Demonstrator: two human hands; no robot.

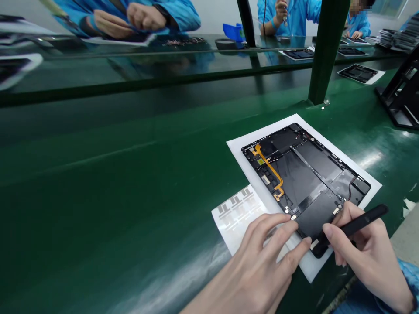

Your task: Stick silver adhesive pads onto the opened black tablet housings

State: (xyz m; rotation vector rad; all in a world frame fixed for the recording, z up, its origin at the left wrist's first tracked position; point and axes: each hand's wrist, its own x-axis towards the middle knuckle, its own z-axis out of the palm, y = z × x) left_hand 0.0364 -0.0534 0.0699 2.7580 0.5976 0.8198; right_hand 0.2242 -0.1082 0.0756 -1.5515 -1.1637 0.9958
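An opened tablet housing (307,174) lies on a white sheet (235,146), its inner side up, with an orange flex cable (270,168) on its left part and a dark ribbon cable across the middle. My left hand (262,257) is open, fingers spread, with the fingertips at the housing's near left edge. In my right hand (363,244) are black tweezers (363,222), slanting down toward the housing's near corner; their tips are hard to make out. A sheet of silvery stickers (238,209) lies partly under the white sheet and my left hand.
A green post (324,56) rises from the green bench (114,196), beside a raised shelf along the back. Another opened tablet (358,73) lies at the far right, near a black stand (401,91). Across the shelf, people in blue work; a blue bin (234,32) stands there.
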